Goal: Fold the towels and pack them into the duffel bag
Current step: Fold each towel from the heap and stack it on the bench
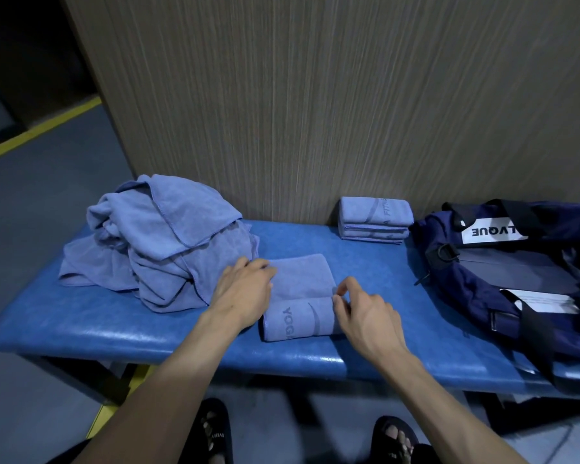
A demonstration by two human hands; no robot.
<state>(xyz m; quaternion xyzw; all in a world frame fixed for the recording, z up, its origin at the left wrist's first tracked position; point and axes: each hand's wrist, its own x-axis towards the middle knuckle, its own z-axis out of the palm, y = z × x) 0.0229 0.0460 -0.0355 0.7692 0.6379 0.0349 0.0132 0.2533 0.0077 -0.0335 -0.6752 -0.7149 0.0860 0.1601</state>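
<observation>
A lilac towel (298, 296) with "YOGA" print lies partly folded on the blue padded bench (81, 326), its near end turned over itself. My left hand (245, 289) rests on the towel's left edge, fingers extended. My right hand (359, 306) pinches the towel's right edge at the fold between thumb and fingers. A heap of unfolded lilac towels (161, 242) sits at the left. A stack of folded towels (374, 221) stands by the wall. The navy duffel bag (503, 272) lies open at the right.
A wood-grain wall panel (315, 112) rises right behind the bench. Grey floor with a yellow stripe (41, 128) runs off to the left. My feet in black sandals (215, 430) stand under the bench's front edge.
</observation>
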